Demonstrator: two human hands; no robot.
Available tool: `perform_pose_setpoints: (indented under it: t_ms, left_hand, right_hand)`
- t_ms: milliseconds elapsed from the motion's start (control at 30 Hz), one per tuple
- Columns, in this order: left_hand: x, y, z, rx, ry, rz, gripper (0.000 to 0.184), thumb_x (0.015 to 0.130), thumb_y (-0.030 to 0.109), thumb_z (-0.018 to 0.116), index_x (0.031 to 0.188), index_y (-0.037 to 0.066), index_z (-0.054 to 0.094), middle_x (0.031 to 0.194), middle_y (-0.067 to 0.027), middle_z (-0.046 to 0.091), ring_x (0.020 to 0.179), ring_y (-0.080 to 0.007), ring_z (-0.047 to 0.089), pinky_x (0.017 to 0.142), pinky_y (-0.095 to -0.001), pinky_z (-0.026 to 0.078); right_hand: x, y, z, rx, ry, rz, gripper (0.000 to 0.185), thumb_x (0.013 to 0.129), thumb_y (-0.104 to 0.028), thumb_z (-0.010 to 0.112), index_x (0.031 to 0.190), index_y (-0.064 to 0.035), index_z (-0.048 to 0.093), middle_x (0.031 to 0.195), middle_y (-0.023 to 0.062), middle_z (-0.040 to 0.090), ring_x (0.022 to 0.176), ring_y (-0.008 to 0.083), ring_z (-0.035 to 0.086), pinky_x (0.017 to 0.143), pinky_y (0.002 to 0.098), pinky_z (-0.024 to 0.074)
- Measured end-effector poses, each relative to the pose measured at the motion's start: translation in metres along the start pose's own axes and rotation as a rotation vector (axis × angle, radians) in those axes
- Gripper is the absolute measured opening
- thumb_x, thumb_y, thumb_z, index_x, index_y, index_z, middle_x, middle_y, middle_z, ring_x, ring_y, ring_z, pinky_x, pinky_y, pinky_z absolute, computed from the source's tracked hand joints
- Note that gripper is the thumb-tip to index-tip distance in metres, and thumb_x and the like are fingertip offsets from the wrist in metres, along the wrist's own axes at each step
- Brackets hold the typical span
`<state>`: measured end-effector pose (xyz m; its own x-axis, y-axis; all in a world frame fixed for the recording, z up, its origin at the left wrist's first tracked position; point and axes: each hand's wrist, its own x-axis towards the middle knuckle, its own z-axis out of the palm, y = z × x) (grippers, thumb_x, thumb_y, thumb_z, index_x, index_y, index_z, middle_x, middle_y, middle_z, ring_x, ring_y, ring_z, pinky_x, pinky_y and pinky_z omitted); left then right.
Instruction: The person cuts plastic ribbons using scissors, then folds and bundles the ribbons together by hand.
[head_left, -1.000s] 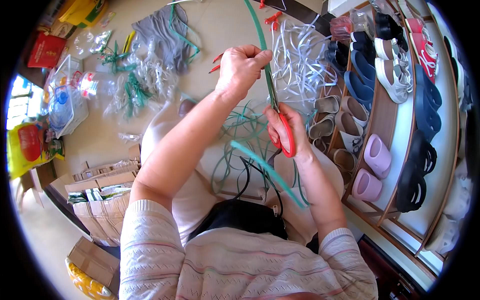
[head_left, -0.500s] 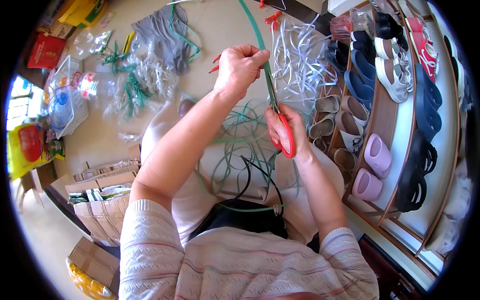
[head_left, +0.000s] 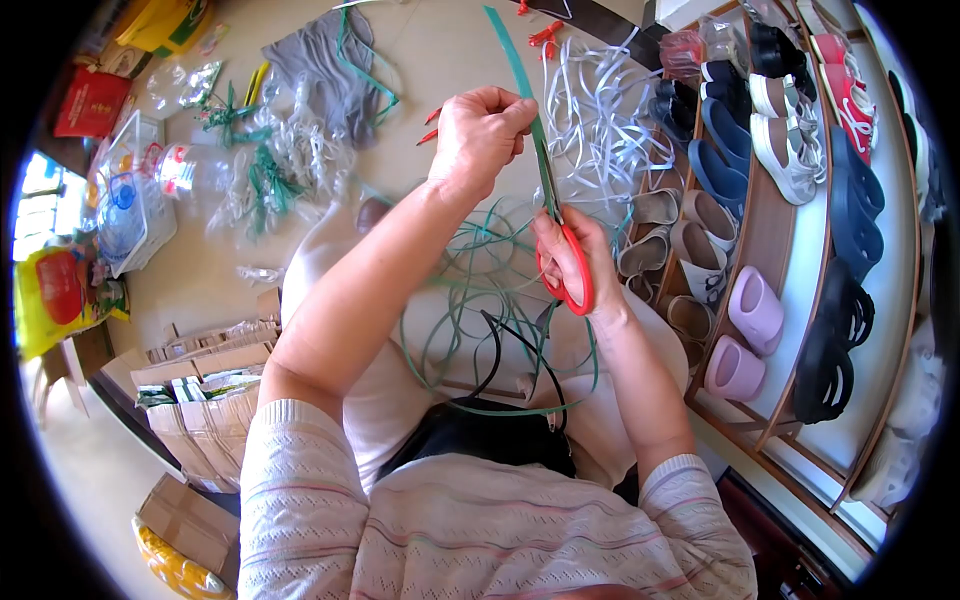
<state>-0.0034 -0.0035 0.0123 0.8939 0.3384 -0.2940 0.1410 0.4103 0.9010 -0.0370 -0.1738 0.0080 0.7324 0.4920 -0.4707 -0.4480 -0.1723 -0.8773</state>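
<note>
Between the thumb and fingers of my left hand [head_left: 482,135] is a green strip [head_left: 512,58], whose free end rises above the hand. My right hand [head_left: 578,258] is closed round the red handles of a pair of scissors [head_left: 582,285]. Their blades point up toward my left hand and lie along the strip just below it. Thin green strands [head_left: 455,330] hang in loops over my lap, beneath both hands. Whether the blades are parted is too small to tell.
Shoes fill a rack [head_left: 790,300] on the right. White strips [head_left: 595,120] lie on the floor ahead. At the left are a grey cloth [head_left: 325,70], clear plastic, a white basket [head_left: 150,225] and a cardboard box [head_left: 210,430].
The green strip's upper end has come down into view. A loose green piece that hung over my lap near the right forearm has dropped into thin loops. Both hands have hardly moved.
</note>
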Motion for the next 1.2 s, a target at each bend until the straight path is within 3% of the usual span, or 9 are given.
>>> perform_pose_setpoints:
  t_ms: [200, 500, 733, 833, 1200]
  left_hand:
    - [0.0, -0.003, 0.001, 0.012, -0.009, 0.012, 0.015, 0.08, 0.012, 0.063, 0.075, -0.001, 0.058, 0.057, -0.0023, 0.053, 0.044, -0.007, 0.042, 0.04, -0.0206, 0.032]
    - [0.006, 0.001, -0.003, -0.061, -0.013, -0.051, 0.017, 0.079, 0.014, 0.064, 0.074, 0.0, 0.058, 0.057, -0.0024, 0.053, 0.042, -0.0071, 0.042, 0.04, -0.0202, 0.032]
    - [-0.002, -0.003, 0.002, -0.024, -0.047, -0.077, 0.017, 0.081, 0.015, 0.064, 0.073, 0.0, 0.058, 0.057, -0.0039, 0.054, 0.044, -0.0073, 0.044, 0.041, -0.0212, 0.033]
    - [-0.001, -0.002, -0.001, -0.046, -0.066, -0.097, 0.017, 0.081, 0.015, 0.064, 0.074, 0.0, 0.059, 0.057, -0.004, 0.054, 0.044, -0.0074, 0.044, 0.041, -0.0212, 0.033]
    - [0.0, 0.0, 0.0, -0.02, -0.031, -0.054, 0.018, 0.081, 0.015, 0.064, 0.078, -0.002, 0.061, 0.056, -0.0022, 0.052, 0.043, -0.0076, 0.044, 0.041, -0.0211, 0.033]
  right_hand:
    - [-0.001, -0.001, 0.001, -0.015, -0.002, -0.015, 0.028, 0.088, -0.031, 0.056, 0.088, -0.0037, 0.052, 0.056, -0.0038, 0.041, 0.044, 0.0032, 0.037, 0.04, 0.0174, 0.0285]
    - [-0.005, 0.006, -0.003, -0.093, -0.006, 0.064, 0.026, 0.088, -0.032, 0.056, 0.087, -0.0058, 0.053, 0.056, -0.0059, 0.042, 0.045, 0.0028, 0.038, 0.039, 0.0171, 0.0272]
    - [0.005, 0.001, -0.006, 0.01, -0.02, -0.012, 0.026, 0.088, -0.03, 0.055, 0.09, -0.0046, 0.052, 0.056, -0.0052, 0.04, 0.045, 0.0028, 0.037, 0.039, 0.0174, 0.0265]
    - [0.003, 0.003, -0.004, 0.03, -0.018, -0.029, 0.031, 0.083, -0.037, 0.062, 0.085, -0.0073, 0.054, 0.057, -0.0074, 0.042, 0.042, 0.0022, 0.035, 0.038, 0.0184, 0.0268]
    - [0.005, 0.002, -0.006, -0.091, -0.017, -0.075, 0.03, 0.083, -0.035, 0.063, 0.083, -0.0058, 0.054, 0.057, -0.0084, 0.041, 0.048, 0.0009, 0.034, 0.041, 0.0183, 0.0256]
